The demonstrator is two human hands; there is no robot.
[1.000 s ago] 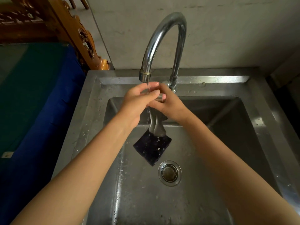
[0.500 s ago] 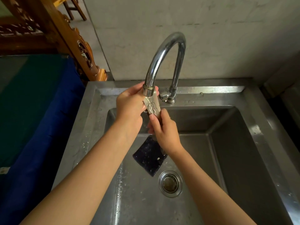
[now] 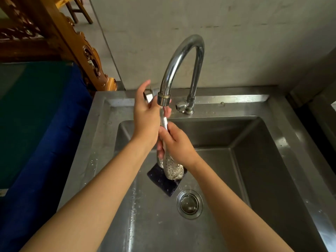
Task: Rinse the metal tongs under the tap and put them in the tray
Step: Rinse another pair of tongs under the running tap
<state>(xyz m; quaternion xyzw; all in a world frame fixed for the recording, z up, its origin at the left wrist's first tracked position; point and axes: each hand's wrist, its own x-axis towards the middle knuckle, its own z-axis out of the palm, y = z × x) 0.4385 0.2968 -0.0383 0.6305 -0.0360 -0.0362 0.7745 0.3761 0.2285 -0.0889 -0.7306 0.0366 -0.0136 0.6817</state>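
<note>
Holding the tongs (image 3: 171,167) upright under the tap (image 3: 179,57), perforated end down over the sink (image 3: 254,160), we grip them (both hands closed): left hand (image 3: 145,115) high, right hand (image 3: 177,144) lower.

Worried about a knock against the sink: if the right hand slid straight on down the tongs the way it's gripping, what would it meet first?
Probably the tongs' perforated scoop ends just below the right hand; beyond them, the dark pad on the sink floor. Depth is uncertain.
</note>
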